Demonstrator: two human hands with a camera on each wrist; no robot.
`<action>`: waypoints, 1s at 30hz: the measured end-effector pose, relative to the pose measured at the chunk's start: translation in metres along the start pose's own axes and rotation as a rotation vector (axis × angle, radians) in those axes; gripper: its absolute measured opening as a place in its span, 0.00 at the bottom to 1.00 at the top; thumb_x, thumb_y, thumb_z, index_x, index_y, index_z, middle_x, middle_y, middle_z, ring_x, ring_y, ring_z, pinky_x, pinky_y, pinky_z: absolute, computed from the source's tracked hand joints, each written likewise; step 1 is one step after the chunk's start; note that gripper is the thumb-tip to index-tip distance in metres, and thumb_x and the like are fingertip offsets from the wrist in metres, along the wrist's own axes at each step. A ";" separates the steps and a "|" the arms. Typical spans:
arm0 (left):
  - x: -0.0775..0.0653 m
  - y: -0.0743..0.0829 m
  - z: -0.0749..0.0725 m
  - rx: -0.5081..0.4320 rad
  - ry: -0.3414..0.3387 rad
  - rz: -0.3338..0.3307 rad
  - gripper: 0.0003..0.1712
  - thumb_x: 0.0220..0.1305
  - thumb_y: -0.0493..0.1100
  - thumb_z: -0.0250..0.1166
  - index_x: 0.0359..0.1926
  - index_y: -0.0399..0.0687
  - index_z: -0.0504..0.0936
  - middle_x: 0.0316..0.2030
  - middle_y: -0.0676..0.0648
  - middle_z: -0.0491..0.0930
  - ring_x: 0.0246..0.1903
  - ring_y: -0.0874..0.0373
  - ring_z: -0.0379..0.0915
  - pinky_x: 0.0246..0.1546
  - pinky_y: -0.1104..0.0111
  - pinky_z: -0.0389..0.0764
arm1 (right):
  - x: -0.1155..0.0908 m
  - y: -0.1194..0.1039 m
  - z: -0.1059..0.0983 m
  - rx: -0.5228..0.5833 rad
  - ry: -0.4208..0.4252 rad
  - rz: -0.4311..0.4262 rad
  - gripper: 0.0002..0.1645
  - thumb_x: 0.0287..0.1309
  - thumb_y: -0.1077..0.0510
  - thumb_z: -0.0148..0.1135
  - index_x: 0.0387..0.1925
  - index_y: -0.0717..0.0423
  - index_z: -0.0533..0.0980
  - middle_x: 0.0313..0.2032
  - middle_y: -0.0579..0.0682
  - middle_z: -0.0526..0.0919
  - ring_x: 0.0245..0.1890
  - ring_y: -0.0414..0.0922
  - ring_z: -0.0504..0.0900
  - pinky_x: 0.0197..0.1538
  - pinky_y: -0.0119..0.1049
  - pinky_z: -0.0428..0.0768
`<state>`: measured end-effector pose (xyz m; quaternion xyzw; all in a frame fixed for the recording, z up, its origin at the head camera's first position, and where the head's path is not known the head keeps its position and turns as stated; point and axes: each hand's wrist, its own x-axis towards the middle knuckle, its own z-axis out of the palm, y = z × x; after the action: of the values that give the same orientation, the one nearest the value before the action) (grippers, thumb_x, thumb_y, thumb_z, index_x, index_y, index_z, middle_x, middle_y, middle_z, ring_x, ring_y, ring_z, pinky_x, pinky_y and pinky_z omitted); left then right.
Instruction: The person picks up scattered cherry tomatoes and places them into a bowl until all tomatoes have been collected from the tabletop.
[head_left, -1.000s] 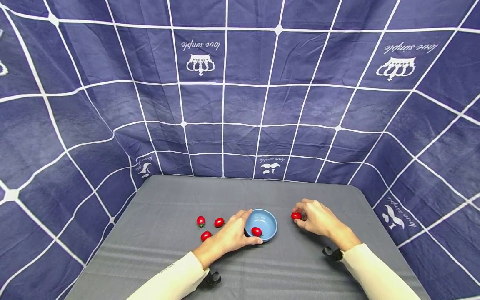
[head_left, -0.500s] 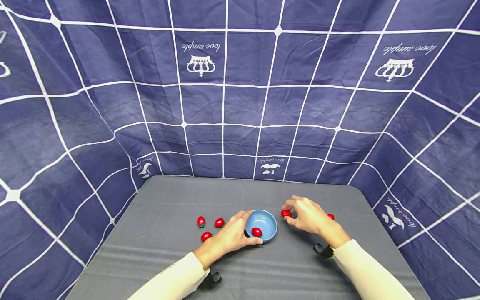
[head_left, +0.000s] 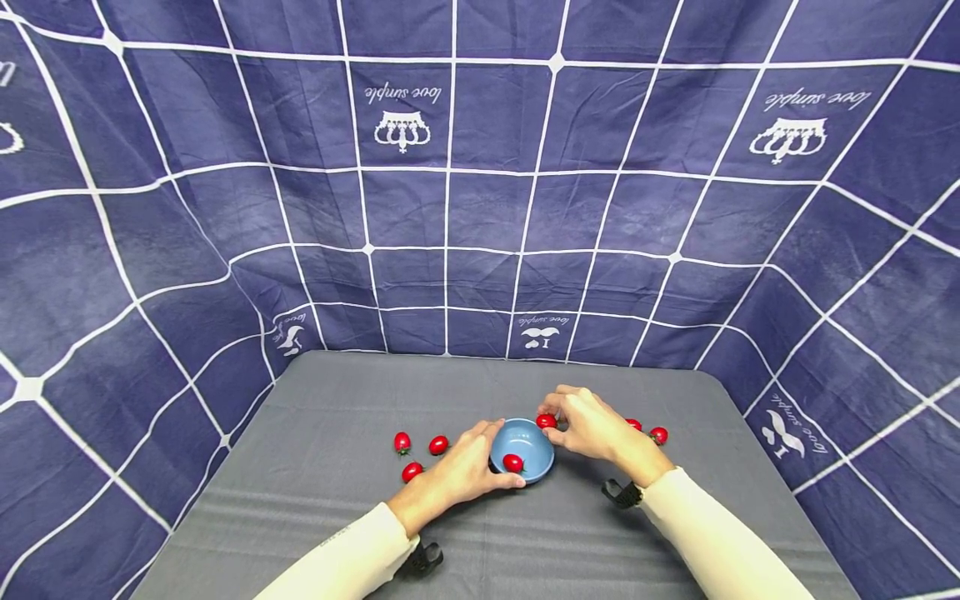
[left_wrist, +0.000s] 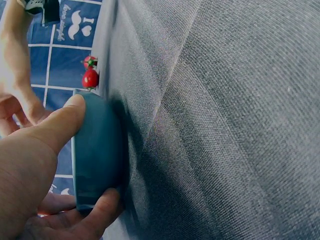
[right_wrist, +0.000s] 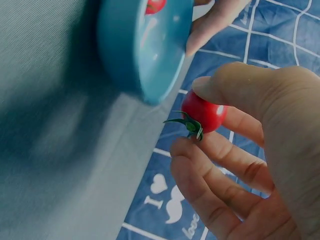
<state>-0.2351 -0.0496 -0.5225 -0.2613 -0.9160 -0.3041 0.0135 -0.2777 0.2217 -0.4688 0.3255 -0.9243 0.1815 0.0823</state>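
Note:
My left hand (head_left: 468, 465) grips the blue bowl (head_left: 534, 442) by its left side, thumb on the near rim and fingers round the far side. Inside the bowl lies one red cherry tomato (head_left: 513, 462). At the bowl's right rim, my right hand (head_left: 588, 425) pinches another cherry tomato (right_wrist: 204, 112) between thumb and fingers. Its green stem leaves show in the right wrist view. The left wrist view shows the bowl's outer wall (left_wrist: 97, 150) between thumb and fingers.
Several cherry tomatoes (head_left: 438, 445) lie on the grey cloth-covered table (head_left: 337, 408) left of the bowl. Two more tomatoes (head_left: 659, 435) rest behind the right forearm. A blue curtain (head_left: 480, 208) with white lines surrounds the table's back and sides.
My right hand has moved left with the pinched tomato, from the open table to the bowl's rim. Two tomatoes on the right have come into sight behind it. The left hand and bowl stay still.

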 end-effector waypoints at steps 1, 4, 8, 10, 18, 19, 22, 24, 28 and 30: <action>0.000 0.000 0.000 0.002 -0.001 -0.002 0.62 0.60 0.60 0.91 0.80 0.26 0.75 0.69 0.33 0.85 0.63 0.37 0.88 0.69 0.48 0.90 | 0.002 -0.002 0.001 0.007 -0.004 -0.008 0.14 0.61 0.60 0.84 0.49 0.48 0.93 0.41 0.42 0.89 0.39 0.39 0.92 0.44 0.37 0.92; 0.000 0.000 0.000 0.005 -0.005 -0.005 0.62 0.60 0.60 0.91 0.80 0.26 0.75 0.69 0.33 0.85 0.63 0.36 0.88 0.69 0.47 0.90 | 0.008 -0.008 0.004 0.029 -0.020 -0.026 0.14 0.62 0.60 0.84 0.50 0.50 0.92 0.43 0.44 0.90 0.40 0.40 0.94 0.45 0.35 0.93; 0.000 0.000 0.000 0.005 -0.009 -0.006 0.62 0.60 0.60 0.91 0.80 0.26 0.75 0.70 0.33 0.84 0.65 0.35 0.88 0.70 0.47 0.90 | 0.014 -0.013 0.009 0.049 -0.038 -0.040 0.15 0.63 0.60 0.84 0.50 0.51 0.92 0.45 0.45 0.91 0.39 0.40 0.94 0.46 0.33 0.93; 0.001 0.000 -0.001 0.005 -0.009 -0.004 0.62 0.60 0.60 0.91 0.80 0.27 0.75 0.71 0.33 0.84 0.65 0.36 0.88 0.70 0.47 0.89 | 0.017 -0.014 0.011 0.054 -0.042 -0.050 0.15 0.63 0.61 0.84 0.51 0.51 0.92 0.46 0.45 0.91 0.39 0.40 0.94 0.45 0.33 0.93; 0.001 0.001 0.000 0.008 -0.007 -0.004 0.61 0.60 0.61 0.91 0.80 0.28 0.75 0.70 0.33 0.85 0.64 0.36 0.88 0.70 0.48 0.90 | 0.024 -0.021 0.016 0.038 -0.066 -0.053 0.16 0.62 0.60 0.85 0.51 0.52 0.92 0.45 0.46 0.91 0.39 0.39 0.92 0.45 0.33 0.92; 0.001 0.000 0.000 0.004 -0.008 -0.005 0.61 0.60 0.61 0.91 0.81 0.28 0.75 0.70 0.33 0.85 0.64 0.37 0.88 0.70 0.48 0.90 | 0.024 -0.021 0.016 0.032 -0.068 -0.051 0.16 0.61 0.60 0.86 0.51 0.52 0.92 0.45 0.46 0.91 0.39 0.39 0.91 0.45 0.33 0.92; 0.002 0.000 0.000 0.001 -0.013 -0.010 0.61 0.61 0.61 0.91 0.81 0.29 0.75 0.71 0.34 0.84 0.65 0.37 0.87 0.71 0.48 0.89 | 0.024 -0.022 0.018 0.021 -0.077 -0.039 0.17 0.62 0.59 0.86 0.52 0.52 0.92 0.46 0.46 0.91 0.40 0.40 0.92 0.46 0.36 0.93; 0.002 0.000 0.000 0.001 -0.015 -0.012 0.61 0.61 0.61 0.91 0.81 0.29 0.75 0.71 0.34 0.84 0.65 0.37 0.87 0.71 0.48 0.89 | 0.024 -0.022 0.018 0.016 -0.082 -0.027 0.19 0.63 0.57 0.87 0.54 0.51 0.92 0.48 0.47 0.92 0.42 0.44 0.94 0.47 0.39 0.94; 0.002 -0.001 0.001 0.006 -0.015 -0.019 0.61 0.61 0.62 0.91 0.81 0.29 0.75 0.71 0.34 0.84 0.66 0.35 0.87 0.71 0.46 0.89 | 0.022 -0.022 0.017 0.008 -0.085 -0.012 0.21 0.63 0.55 0.87 0.57 0.51 0.92 0.51 0.48 0.92 0.47 0.49 0.97 0.50 0.46 0.95; 0.002 -0.001 0.000 0.008 -0.017 -0.024 0.62 0.61 0.62 0.91 0.81 0.29 0.75 0.71 0.34 0.84 0.67 0.35 0.87 0.72 0.46 0.88 | 0.022 -0.022 0.016 0.009 -0.082 -0.014 0.22 0.63 0.55 0.86 0.58 0.51 0.92 0.52 0.48 0.92 0.48 0.50 0.98 0.51 0.47 0.96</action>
<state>-0.2373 -0.0491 -0.5230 -0.2528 -0.9204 -0.2981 0.0032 -0.2813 0.1871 -0.4715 0.3393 -0.9239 0.1715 0.0440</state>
